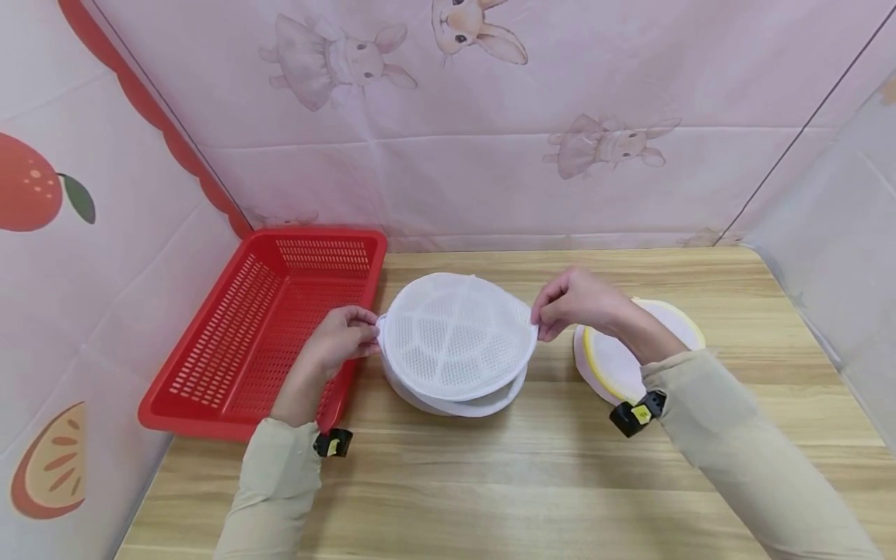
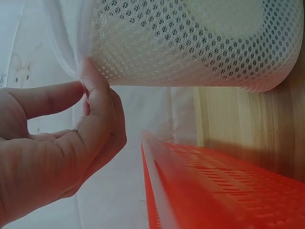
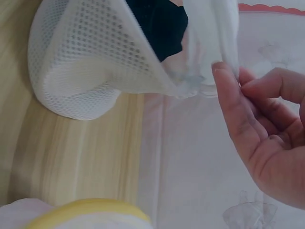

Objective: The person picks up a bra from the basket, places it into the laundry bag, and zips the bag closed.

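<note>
A round white mesh laundry bag (image 1: 420,395) stands on the table between my hands, its mesh lid (image 1: 462,334) lifted along the front and right. My left hand (image 1: 343,338) pinches the rim at the bag's left side; the left wrist view shows thumb and fingertips meeting at that white edge. On the right, my right hand (image 1: 574,303) pinches the lid's edge between thumb and fingers and holds it raised above the bag's mouth. Through the gap, the right wrist view shows a dark cloth (image 3: 159,26) inside the bag. The rest of the contents is hidden.
A red slotted plastic basket (image 1: 262,365) sits at the left, close by my left forearm. Under my right forearm lies a second round bag with yellow trim (image 1: 672,315). The wooden table (image 1: 476,490) meets a pink printed backdrop (image 1: 476,194) at the back.
</note>
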`<state>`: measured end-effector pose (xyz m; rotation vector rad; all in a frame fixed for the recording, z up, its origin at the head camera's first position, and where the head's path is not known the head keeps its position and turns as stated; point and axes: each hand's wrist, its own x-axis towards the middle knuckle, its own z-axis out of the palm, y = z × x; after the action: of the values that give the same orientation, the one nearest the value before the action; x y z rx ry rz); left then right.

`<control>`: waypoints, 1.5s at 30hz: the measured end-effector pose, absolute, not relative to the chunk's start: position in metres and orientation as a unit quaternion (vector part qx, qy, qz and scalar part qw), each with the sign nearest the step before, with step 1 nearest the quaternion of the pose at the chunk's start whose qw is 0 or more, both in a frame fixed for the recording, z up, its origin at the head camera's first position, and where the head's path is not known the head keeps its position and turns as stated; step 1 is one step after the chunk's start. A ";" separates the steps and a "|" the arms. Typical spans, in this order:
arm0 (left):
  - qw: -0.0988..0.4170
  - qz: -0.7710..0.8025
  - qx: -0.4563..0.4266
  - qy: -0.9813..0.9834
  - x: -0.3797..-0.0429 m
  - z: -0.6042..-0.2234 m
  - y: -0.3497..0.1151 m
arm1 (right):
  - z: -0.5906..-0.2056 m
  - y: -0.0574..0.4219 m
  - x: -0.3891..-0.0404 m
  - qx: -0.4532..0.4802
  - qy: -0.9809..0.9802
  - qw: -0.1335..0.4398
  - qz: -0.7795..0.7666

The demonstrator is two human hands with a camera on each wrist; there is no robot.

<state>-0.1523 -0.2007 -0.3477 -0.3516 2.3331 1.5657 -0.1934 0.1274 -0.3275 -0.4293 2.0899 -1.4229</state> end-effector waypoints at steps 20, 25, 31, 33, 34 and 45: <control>0.157 0.559 -0.106 0.807 -0.149 -0.353 -0.198 | -0.355 0.116 -0.193 -0.143 0.847 0.246 -0.450; 0.156 0.546 -0.108 0.816 -0.149 -0.354 -0.196 | -0.359 0.114 -0.194 -0.148 0.835 0.246 -0.469; 0.157 0.536 -0.086 0.825 -0.149 -0.356 -0.195 | -0.364 0.112 -0.194 -0.145 0.833 0.249 -0.472; 0.158 0.533 -0.083 0.827 -0.149 -0.357 -0.195 | -0.365 0.111 -0.194 -0.146 0.833 0.250 -0.471; 0.159 0.532 -0.080 0.828 -0.149 -0.358 -0.195 | -0.366 0.111 -0.194 -0.146 0.832 0.250 -0.472; 0.167 0.501 -0.070 0.846 -0.150 -0.358 -0.193 | -0.360 0.106 -0.197 -0.131 0.844 0.237 -0.463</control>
<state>-0.1496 -0.1933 -0.3580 -0.1989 2.4082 1.4267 -0.1973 0.1058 -0.3599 -0.3580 2.3151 -1.2682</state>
